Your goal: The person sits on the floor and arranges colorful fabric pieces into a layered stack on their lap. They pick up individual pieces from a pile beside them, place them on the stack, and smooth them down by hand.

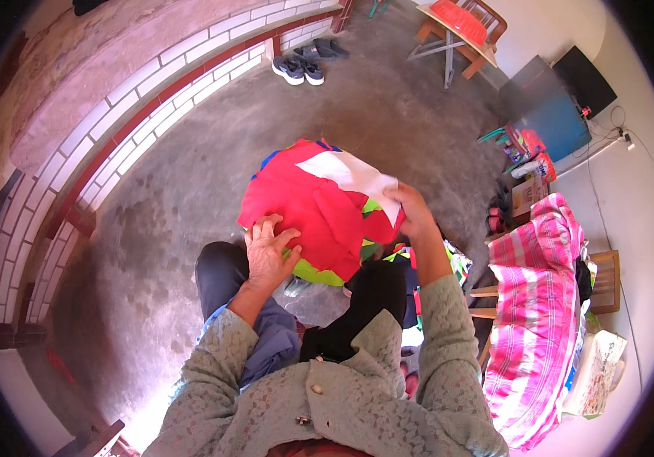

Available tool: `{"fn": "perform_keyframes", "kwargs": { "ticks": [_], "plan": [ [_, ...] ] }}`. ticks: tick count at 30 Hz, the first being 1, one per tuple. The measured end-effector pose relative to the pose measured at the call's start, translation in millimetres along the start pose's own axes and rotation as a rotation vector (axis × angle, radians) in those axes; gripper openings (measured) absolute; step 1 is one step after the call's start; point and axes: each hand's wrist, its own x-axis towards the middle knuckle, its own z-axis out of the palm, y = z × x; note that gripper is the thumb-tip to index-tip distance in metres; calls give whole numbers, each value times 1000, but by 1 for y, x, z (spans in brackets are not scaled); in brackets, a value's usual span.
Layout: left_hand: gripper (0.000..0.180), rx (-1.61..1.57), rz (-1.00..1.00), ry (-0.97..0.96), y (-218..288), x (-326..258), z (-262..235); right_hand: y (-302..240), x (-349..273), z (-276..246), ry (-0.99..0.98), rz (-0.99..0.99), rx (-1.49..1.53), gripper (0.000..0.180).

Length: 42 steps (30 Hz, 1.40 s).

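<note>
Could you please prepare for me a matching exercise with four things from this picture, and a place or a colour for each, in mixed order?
1. checked cloth
2. left hand
3. white-soled shoes
4. right hand

A. at the right edge of the colourful fabric
B. pink and white
C. on the floor, near the top of the picture
D. at the fabric's lower left

Pairs: 1-B, 2-D, 3-C, 4-A
</note>
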Motion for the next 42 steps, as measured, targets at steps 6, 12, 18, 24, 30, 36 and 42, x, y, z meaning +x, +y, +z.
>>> {"fn": "perform_keyframes", "kwargs": {
  "ticks": [6,12,18,24,30,36,42],
  "plan": [
    [30,-41,-8,-9,2,1,1,-86,51,23,-97,-45,177,27],
    [31,-50,-28,-1,-4,-4,-2,-143,13,72,-140,-168,288,27],
    [29,-38,-7,-3,-1,-2,-2,-70,-19,0,-54,-25,-22,27],
    [31,-40,-25,-4,-1,-3,-1,15,-16,-42,18,159,-67,35],
    [30,-20,-6,3,-3,-3,-3,10,-22,-26,3,132,-22,37],
    [30,-26,3,3,-1,-2,0,33,-36,-59,153,115,-93,35],
    [31,-33,-1,10,-4,-4,0,29,-56,-80,523,-155,-933,34]
  ]
}}
